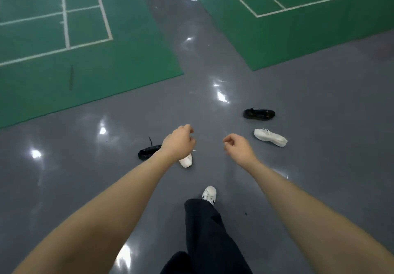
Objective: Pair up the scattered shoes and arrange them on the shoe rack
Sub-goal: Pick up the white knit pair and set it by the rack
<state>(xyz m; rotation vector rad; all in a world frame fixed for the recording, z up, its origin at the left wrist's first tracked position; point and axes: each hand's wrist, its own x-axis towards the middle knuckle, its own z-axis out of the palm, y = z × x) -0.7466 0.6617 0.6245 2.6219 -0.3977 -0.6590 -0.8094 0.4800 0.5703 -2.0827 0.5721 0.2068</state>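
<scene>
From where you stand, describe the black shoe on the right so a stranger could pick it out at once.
Start at the green court mat on the right and come down onto the grey floor below its near corner. Two shoes lie there; the black shoe is the farther one, just beyond the white laced shoe. The other black shoe lies off to the left, partly hidden behind the left hand.

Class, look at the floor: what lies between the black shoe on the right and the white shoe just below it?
Nothing. In the head view, only bare grey floor separates the black shoe from the white shoe; they lie apart, not touching.
</scene>
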